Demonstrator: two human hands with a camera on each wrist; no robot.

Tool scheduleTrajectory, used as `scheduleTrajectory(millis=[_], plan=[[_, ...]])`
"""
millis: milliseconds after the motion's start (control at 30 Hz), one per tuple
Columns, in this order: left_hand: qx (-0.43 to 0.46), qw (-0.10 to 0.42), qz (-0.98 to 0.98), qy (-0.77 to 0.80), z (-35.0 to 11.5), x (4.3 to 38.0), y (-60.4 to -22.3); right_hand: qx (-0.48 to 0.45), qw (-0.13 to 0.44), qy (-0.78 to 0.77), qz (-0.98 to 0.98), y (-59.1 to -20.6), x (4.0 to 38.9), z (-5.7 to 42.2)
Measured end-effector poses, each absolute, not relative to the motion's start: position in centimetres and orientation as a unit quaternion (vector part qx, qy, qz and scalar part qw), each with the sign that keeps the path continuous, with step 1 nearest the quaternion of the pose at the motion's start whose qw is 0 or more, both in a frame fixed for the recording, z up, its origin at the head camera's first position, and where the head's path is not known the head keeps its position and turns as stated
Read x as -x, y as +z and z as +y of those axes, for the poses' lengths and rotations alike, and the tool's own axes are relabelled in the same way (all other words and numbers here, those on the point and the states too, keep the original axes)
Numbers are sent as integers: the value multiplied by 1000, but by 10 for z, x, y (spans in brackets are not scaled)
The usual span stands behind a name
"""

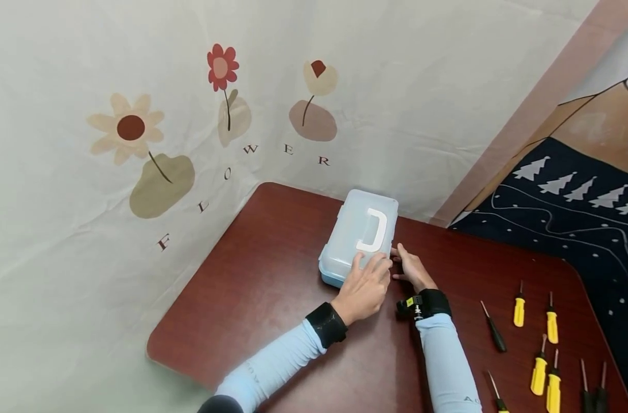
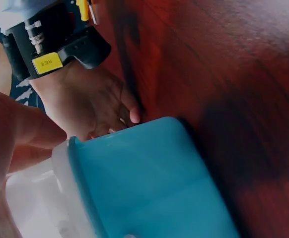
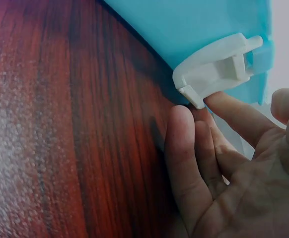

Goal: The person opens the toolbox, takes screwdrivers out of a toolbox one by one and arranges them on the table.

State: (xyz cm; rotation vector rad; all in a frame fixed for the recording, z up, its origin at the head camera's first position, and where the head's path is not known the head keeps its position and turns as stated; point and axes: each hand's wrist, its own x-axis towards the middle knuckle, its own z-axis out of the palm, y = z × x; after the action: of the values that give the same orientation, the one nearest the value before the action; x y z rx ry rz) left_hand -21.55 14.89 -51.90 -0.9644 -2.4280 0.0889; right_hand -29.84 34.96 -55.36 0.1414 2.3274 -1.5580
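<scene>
A plastic storage box with a translucent lid, a white carry handle and a teal base stands at the table's back edge. My left hand rests on the near part of the lid, fingers spread close to the handle. At the box's right side is my right hand, its fingers extended. In the right wrist view a white latch juts out from the teal wall, and a fingertip touches its lower end. The other fingers lie low beside it, by the tabletop.
Several yellow-handled screwdrivers and a black-handled screwdriver lie on the right of the reddish-brown table. Two more dark screwdrivers are near the right edge. A flower-printed cloth hangs close behind the box.
</scene>
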Motion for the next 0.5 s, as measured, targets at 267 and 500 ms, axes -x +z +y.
scheduleTrajectory(millis=[267,500], plan=[[269,378,-843,-272,104,238,-518,-66,157,-539,825,-552,304,342],[103,166,-821,-536,56,264,-533,-95,137,-531,831,-542,306,339]])
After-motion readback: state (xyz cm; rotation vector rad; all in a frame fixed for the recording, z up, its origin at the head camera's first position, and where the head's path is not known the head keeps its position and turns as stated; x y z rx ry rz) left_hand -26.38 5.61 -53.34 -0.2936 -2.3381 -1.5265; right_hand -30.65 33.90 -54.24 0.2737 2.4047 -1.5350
